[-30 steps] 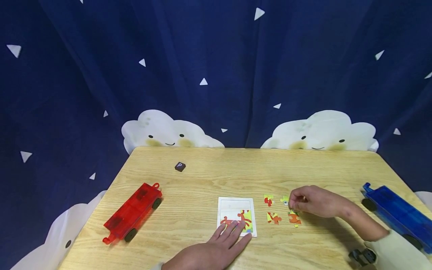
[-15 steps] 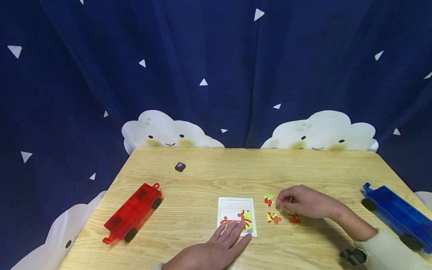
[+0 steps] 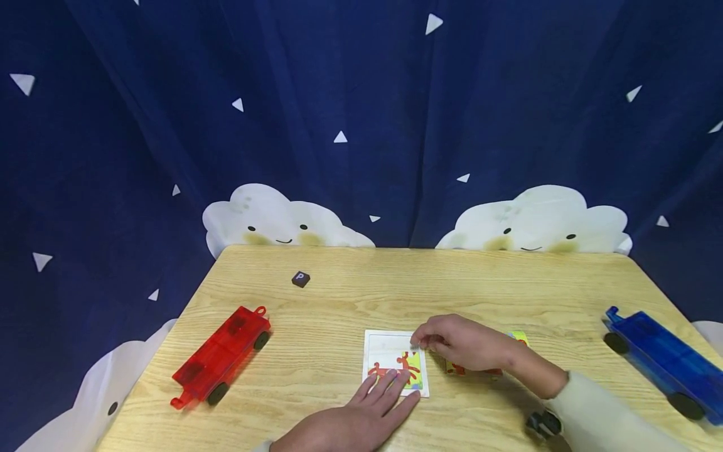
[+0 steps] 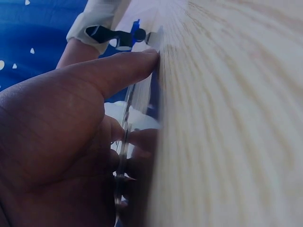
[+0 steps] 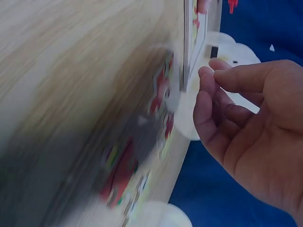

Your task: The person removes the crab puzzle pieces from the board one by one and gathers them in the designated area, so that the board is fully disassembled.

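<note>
My left hand (image 3: 369, 408) lies with spread, straight fingers on the lower part of a white-framed puzzle tray (image 3: 392, 333), in which red and yellow-green pieces fill the lower right. In the head view, my right hand (image 3: 465, 342) reaches over the tray's upper right corner. Its thumb and fingertips meet in the right wrist view; whether a puzzle piece is between them I cannot tell. Loose puzzle pieces (image 3: 454, 368) lie under this hand, partly hidden. Another loose piece (image 3: 518, 338) shows behind the right wrist. Several loose pieces appear blurred in the right wrist view.
A red toy wagon (image 3: 221, 355) sits at the left of the wooden table (image 3: 361, 289), a blue toy wagon (image 3: 666, 361) at the right. Farther back is a small black tile (image 3: 300, 279) marked P. A dark blue curtain (image 3: 316, 94) hangs behind.
My right hand has moved left from the loose pieces to the tray's upper right corner, uncovering a piece behind its wrist. The left hand has stayed on the tray.
</note>
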{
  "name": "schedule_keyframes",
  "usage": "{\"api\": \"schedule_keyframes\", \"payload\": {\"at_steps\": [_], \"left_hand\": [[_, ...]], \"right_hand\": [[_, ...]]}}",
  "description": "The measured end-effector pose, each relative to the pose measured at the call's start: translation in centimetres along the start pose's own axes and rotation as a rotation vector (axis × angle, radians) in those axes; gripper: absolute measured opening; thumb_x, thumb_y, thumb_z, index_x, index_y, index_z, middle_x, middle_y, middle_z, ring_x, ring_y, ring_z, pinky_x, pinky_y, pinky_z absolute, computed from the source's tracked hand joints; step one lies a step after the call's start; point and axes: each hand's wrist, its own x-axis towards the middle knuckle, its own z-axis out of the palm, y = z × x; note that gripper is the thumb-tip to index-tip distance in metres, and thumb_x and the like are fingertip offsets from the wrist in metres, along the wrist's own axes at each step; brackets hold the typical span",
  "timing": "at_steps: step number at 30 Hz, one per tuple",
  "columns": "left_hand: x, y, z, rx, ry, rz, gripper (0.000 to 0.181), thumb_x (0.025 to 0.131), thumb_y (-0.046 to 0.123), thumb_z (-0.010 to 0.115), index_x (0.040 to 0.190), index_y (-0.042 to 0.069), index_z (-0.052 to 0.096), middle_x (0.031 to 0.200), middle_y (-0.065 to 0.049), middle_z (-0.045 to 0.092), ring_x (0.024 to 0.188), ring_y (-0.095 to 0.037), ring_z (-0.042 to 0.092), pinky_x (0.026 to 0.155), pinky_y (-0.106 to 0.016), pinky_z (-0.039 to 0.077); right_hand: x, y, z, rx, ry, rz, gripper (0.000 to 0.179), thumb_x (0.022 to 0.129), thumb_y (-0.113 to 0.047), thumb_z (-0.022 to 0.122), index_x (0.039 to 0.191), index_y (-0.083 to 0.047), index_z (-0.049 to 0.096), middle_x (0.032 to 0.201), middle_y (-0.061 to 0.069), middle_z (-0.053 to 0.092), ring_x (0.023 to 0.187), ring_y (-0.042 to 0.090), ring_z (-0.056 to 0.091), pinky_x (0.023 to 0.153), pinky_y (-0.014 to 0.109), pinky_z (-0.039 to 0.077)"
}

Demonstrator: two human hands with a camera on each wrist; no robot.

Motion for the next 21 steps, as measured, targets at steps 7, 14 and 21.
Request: {"api": "schedule_keyframes", "payload": {"at_steps": [7,14,21], "left_hand": [[0.0,0.1,0.0,0.044,0.023,0.017,0.098,0.097,0.074,0.044,0.166,0.013,0.010,0.170,-0.016,0.010,0.156,-0.028,0.010,0.122,-0.044,0.019],[0.1,0.1,0.0,0.005,-0.007,0.004,0.097,0.098,0.073,0.044,0.167,0.014,0.008,0.171,-0.016,0.007,0.156,-0.029,0.008,0.122,-0.045,0.018],[0.0,0.2,0.0,0.044,0.016,0.000,0.096,0.098,0.072,0.044,0.166,0.013,0.011,0.170,-0.018,0.010,0.155,-0.031,0.011,0.121,-0.045,0.020]], "right_hand": [[1.3,-0.4,1.1,-0.047,-0.008,-0.018,0.033,0.098,0.011,0.053,0.113,-0.010,0.074,0.102,-0.005,0.067,0.093,0.009,0.061,0.085,0.031,0.052],[1.8,-0.3,1.7,-0.083,0.000,-0.010,0.035,0.096,0.012,0.053,0.110,-0.012,0.075,0.098,-0.007,0.066,0.091,0.009,0.061,0.084,0.032,0.052],[2.0,-0.3,1.8,-0.106,0.010,-0.007,0.034,0.096,0.012,0.056,0.106,-0.014,0.075,0.093,-0.008,0.064,0.088,0.007,0.060,0.083,0.032,0.052]]}}
